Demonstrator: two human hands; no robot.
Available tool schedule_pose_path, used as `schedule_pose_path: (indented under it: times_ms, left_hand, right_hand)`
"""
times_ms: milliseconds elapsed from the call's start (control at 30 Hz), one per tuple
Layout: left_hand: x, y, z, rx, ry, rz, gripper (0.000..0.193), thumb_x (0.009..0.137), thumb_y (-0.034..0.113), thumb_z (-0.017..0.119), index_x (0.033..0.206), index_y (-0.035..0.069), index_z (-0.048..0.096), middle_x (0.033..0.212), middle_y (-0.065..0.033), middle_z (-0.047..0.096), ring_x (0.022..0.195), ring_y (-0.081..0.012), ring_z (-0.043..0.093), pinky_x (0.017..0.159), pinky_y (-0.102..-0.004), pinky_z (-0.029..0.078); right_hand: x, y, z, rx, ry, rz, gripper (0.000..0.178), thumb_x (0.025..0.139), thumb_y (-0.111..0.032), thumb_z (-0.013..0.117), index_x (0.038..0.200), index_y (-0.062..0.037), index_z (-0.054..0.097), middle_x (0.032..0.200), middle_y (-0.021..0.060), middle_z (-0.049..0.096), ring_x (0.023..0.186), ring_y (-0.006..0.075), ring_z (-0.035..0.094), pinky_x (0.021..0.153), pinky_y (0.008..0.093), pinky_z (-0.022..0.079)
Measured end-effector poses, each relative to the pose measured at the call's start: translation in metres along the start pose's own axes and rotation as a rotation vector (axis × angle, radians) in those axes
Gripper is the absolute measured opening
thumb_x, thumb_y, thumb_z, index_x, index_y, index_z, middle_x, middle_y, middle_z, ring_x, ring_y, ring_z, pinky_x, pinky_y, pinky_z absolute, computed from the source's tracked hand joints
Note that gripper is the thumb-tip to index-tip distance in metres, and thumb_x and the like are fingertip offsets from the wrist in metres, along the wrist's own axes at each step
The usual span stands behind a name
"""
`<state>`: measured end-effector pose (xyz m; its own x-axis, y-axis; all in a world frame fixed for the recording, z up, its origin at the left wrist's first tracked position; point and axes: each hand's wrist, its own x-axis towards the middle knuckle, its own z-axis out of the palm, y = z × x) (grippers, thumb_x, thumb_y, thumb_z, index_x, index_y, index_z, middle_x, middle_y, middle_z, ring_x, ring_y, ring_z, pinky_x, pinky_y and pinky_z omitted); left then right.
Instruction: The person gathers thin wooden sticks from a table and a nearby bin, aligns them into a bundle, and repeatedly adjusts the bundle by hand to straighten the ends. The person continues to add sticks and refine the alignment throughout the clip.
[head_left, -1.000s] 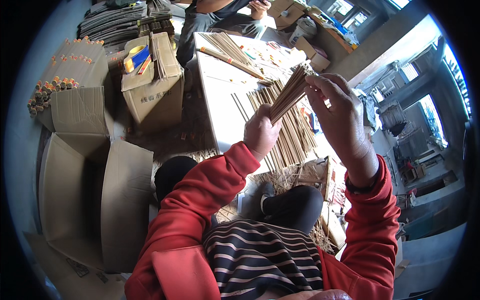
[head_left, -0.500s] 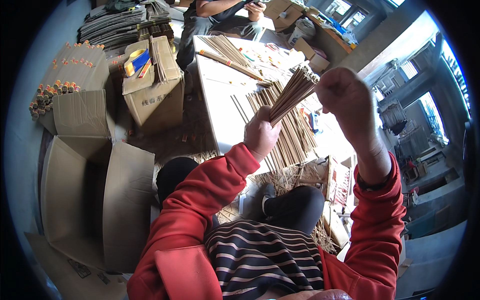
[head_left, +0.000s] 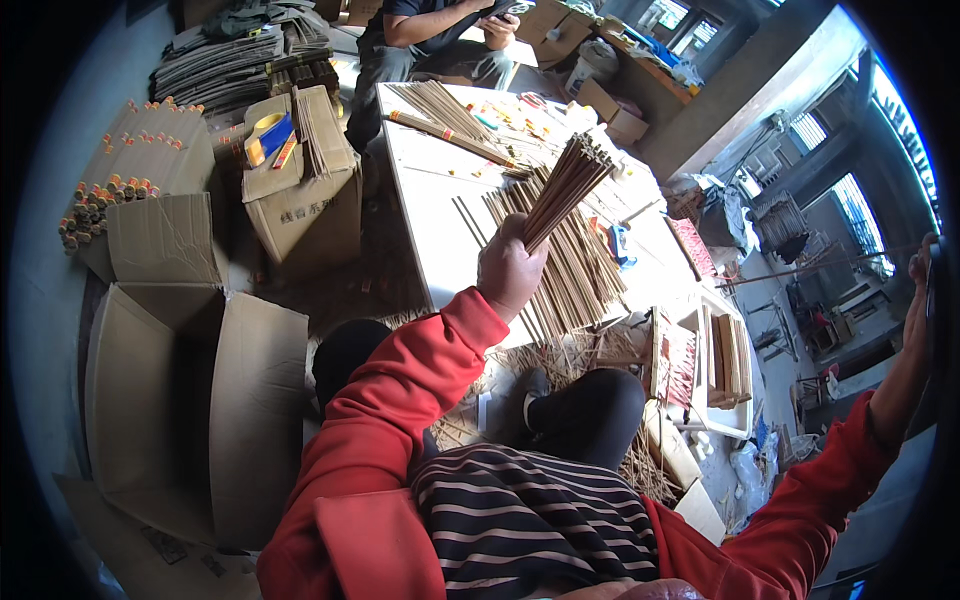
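My left hand (head_left: pixel 511 268) is closed around the lower end of a bundle of thin brown incense sticks (head_left: pixel 570 190). The bundle tilts up and to the right above the table. Stretched far out to the right, my right hand (head_left: pixel 919 275) is at the picture's rim, partly lost in the dark edge. A single thin stick (head_left: pixel 820 265) runs leftward from its fingers, which look pinched on the stick's end. Under the held bundle, many loose incense sticks (head_left: pixel 575 275) lie side by side on the white table (head_left: pixel 430 220).
An open cardboard box (head_left: pixel 258 420) stands at my left. Behind it are a taped carton (head_left: pixel 310 215) with a tape roll (head_left: pixel 268 135) and stacked labelled bundles (head_left: pixel 110 190). Across the table sits a person (head_left: pixel 430 40) holding a phone. A white tray (head_left: pixel 735 415) with sticks is at right.
My right hand has swung from beside the bundle's top far out to the right, with a single stick now trailing from it. My left hand and the bundle shifted slightly left and down.
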<state>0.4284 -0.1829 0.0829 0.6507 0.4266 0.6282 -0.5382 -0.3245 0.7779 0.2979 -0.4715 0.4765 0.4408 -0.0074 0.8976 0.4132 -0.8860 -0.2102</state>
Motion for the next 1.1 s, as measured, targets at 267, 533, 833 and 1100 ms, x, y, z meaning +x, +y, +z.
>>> schedule_pose_path:
  times_ms: [267,533,833,1100]
  left_hand:
    - [0.001,0.000,-0.003,-0.051,-0.027,0.014,0.011,0.080,0.014,0.061,0.082,0.007,0.054,0.066,-0.0138,0.059,0.060,-0.0332,0.060,0.051,-0.0380,0.047]
    - [0.003,-0.004,-0.005,-0.117,-0.091,-0.004,0.012,0.080,0.013,0.062,0.085,0.006,0.054,0.068,-0.0126,0.059,0.062,-0.0316,0.061,0.054,-0.0355,0.048]
    - [0.021,-0.009,-0.021,-0.506,-0.278,-0.232,0.015,0.085,0.014,0.060,0.089,0.002,0.052,0.066,-0.0006,0.051,0.055,-0.0091,0.047,0.051,-0.0238,0.041]
    - [0.036,-0.013,-0.037,-1.088,-0.375,-0.483,0.019,0.084,0.020,0.063,0.087,0.005,0.051,0.066,-0.0036,0.053,0.056,-0.0128,0.054,0.052,-0.0253,0.044]
  right_hand:
    - [-0.151,0.119,0.002,-0.212,-0.401,0.397,0.002,0.083,-0.008,0.055,0.084,-0.0064,0.055,0.071,0.0000,0.050,0.057,0.0044,0.045,0.054,0.0170,0.039]
    - [-0.252,0.144,0.051,-0.358,-0.688,0.421,0.009,0.073,-0.001,0.058,0.080,0.0023,0.055,0.080,0.0116,0.056,0.066,0.0178,0.054,0.061,0.0274,0.044]
    - [-0.250,0.048,0.196,0.337,-0.915,0.539,0.025,0.079,-0.009,0.063,0.101,0.0007,0.055,0.091,0.0080,0.060,0.086,0.0141,0.059,0.078,0.0272,0.047]
    - [-0.289,-0.027,0.325,0.861,-1.215,0.286,0.064,0.077,-0.030,0.070,0.120,0.0057,0.039,0.091,0.0189,0.058,0.071,0.0241,0.060,0.059,0.0322,0.049]
